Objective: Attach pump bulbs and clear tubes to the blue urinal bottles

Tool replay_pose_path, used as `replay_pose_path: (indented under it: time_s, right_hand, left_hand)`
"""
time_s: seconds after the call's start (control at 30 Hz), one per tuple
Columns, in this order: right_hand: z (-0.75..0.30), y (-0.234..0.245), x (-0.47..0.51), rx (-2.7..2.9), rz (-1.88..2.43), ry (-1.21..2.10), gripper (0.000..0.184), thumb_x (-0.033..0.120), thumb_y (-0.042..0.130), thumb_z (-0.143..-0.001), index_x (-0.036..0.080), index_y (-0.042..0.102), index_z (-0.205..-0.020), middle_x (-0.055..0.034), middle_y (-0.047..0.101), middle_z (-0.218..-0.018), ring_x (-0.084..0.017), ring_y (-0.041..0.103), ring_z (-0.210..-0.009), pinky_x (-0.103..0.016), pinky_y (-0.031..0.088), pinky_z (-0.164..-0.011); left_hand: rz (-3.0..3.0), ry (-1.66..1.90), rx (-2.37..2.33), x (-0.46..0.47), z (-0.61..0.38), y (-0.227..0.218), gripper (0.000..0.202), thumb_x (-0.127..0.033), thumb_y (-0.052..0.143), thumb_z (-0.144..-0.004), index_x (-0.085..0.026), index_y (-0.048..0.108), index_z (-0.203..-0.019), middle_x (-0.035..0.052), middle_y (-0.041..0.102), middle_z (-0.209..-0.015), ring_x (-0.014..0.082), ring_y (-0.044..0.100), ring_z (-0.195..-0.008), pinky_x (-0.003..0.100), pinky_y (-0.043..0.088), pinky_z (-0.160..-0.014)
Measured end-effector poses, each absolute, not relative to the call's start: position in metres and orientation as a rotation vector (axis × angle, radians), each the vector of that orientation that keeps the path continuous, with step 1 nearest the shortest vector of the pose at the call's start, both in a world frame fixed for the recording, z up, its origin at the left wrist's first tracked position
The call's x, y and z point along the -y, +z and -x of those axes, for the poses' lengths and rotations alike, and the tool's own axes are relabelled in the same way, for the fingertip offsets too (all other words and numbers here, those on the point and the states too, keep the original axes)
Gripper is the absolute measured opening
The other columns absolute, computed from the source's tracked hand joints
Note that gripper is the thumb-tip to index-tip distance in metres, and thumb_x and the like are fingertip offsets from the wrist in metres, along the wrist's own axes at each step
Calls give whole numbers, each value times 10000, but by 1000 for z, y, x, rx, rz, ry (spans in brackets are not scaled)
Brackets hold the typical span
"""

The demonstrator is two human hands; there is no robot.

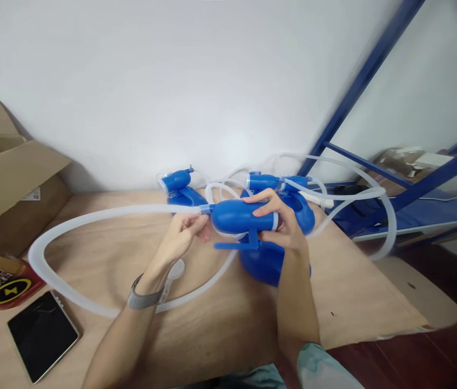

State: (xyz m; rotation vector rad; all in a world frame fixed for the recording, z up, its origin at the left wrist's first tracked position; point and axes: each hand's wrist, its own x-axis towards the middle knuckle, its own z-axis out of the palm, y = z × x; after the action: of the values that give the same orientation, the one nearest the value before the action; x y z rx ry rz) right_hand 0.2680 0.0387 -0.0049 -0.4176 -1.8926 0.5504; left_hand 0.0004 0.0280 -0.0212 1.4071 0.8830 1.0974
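A blue plastic bottle-shaped piece with a handle (232, 217) lies sideways above the table, a larger blue body (261, 265) beneath it. My right hand (279, 219) wraps round its wide right end, by the pale rim. At its narrow left end, a translucent white hose (131, 209) meets a shiny collar (205, 209). My left hand (186, 232) pinches at this joint, fingers curled under the hose. The hose loops out left and back under my left wrist. A small round pale cap (176, 269) lies near that wrist.
Similar blue vessels (177, 186) with coiled white hoses stand along the wall. On the left are an open cardboard box (46, 200), a red and yellow packet (5, 281) and a dark-screened device (43, 336). A blue metal rack (368, 70) rises at the right.
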Motion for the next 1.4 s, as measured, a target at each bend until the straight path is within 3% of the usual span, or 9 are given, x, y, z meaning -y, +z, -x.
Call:
replay_pose_path:
  time_s: [0.23,0.37,0.5,0.67,0.87,1.2,1.4]
  right_hand:
    - [-260,-11,-45,1787,371,528,351,296,902,-737,342,725,-1037,-62,734,-1258,-357,697,-1200,-606,547,-1050]
    - [-259,-14,-48,1708,418,565,377,415,940,-684,328,699,-960,-58,741,-1198,-373,703,-1198,-623,532,-1070]
    - [-257,-13,-47,1706,422,568,377,435,933,-687,320,694,-954,-68,741,-1203,-369,707,-1187,-612,540,-1056]
    - [-255,-11,-47,1721,345,548,332,388,889,-746,335,699,-1012,-65,741,-1239,-355,718,-1176,-592,564,-1018]
    - [-256,-13,-49,1726,387,595,385,443,929,-710,316,701,-993,-82,738,-1240,-364,713,-1180,-586,550,-1038]
    - [-256,-13,-48,1799,364,581,317,296,884,-754,315,715,-1021,-77,719,-1282,-357,690,-1241,-599,560,-1042]
    - [-262,-12,-48,1787,297,577,415,233,900,-748,355,733,-1108,-61,711,-1312,-367,689,-1258,-609,545,-1073]
  left_hand:
    - [-1340,1353,-850,-30,-2,-21,417,-555,798,-865,-144,764,-928,81,782,-906,184,728,-763,280,619,-704]
    - [-1299,1429,-852,-28,-6,-21,427,-573,765,-884,-152,738,-956,95,769,-991,211,732,-842,287,618,-661]
    - [-1360,1445,-924,-25,-7,-24,364,-532,701,-947,-170,726,-972,84,758,-1008,193,714,-827,270,586,-667]
    - [-1634,1433,-1009,-24,-4,-30,307,-424,535,-1059,-208,701,-917,52,735,-916,187,670,-829,265,532,-742]
    - [-1682,1365,-1021,-26,-4,-33,388,-444,520,-1060,-218,621,-761,19,650,-743,183,604,-720,291,481,-762]
    - [-1354,1323,-862,-16,-23,-27,461,-474,536,-1032,-232,421,-657,-43,433,-573,116,437,-506,264,382,-508]
    - [-1352,1353,-883,-17,-17,-21,457,-442,529,-1035,-230,387,-656,-57,386,-579,96,406,-484,246,350,-477]
